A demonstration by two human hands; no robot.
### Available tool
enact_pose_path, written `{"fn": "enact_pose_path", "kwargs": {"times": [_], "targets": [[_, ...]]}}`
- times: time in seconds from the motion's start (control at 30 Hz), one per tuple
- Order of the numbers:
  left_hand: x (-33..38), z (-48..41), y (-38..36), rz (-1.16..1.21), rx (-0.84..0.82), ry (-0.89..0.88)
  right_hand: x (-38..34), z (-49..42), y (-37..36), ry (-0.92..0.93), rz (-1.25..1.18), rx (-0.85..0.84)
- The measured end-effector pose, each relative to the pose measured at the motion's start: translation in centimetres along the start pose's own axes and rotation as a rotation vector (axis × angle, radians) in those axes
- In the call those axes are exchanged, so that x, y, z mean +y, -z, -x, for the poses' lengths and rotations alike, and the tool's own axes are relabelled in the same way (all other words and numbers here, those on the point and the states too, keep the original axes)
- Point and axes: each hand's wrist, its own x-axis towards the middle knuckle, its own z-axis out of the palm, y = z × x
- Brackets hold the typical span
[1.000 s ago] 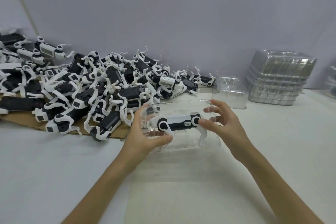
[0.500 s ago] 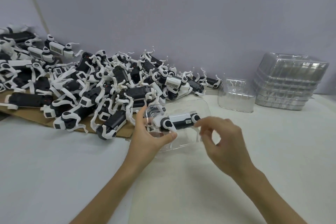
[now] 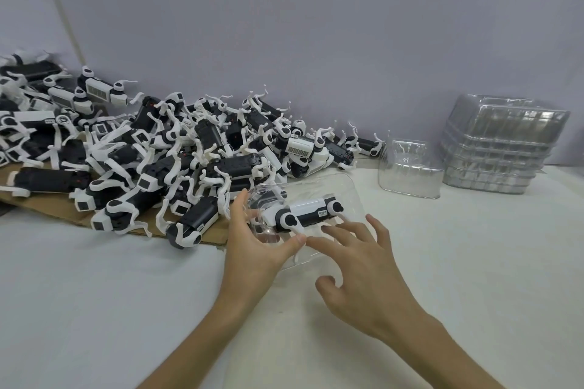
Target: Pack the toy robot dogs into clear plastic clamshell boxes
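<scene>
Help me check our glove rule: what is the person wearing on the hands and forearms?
Nothing that shows. The left hand and right hand are bare: no gloves, rings or watch, and no sleeve appears anywhere up to the frame's edge.

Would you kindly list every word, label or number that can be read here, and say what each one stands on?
Nothing here can be read as text.
Small sticker on the toy dog inside the clamshell box: print too small to read.
Right barcode label, on a dog at the right of the pile: bars only, digits blurred.
Left barcode label, on a dog at the upper left: blurred.
</scene>
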Motion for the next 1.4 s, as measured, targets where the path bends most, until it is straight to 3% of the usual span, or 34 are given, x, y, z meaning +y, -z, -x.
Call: {"fn": "enact_pose_path", "kwargs": {"times": [0.3,0.9,1.13,1.4], "targets": [[0.0,0.4,0.1,-0.058,-0.083,-0.078,0.5,-0.1,-0.9,0.088,0.080,-0.128],[-0.2,0.3,0.1,-0.081,0.084,-0.145,-1.4,0.5,-0.9,0.057,0.090,0.019],[-0.3,1.3,-0.6,-0.193,-0.014,-0.272,0.1,0.4,-1.9,0.042,0.194,-0.148],[0.1,0.3,-0.1,-0.109,0.065,-0.152,0.2,-0.1,-1.4,0.069,-0.031,0.092]]}}
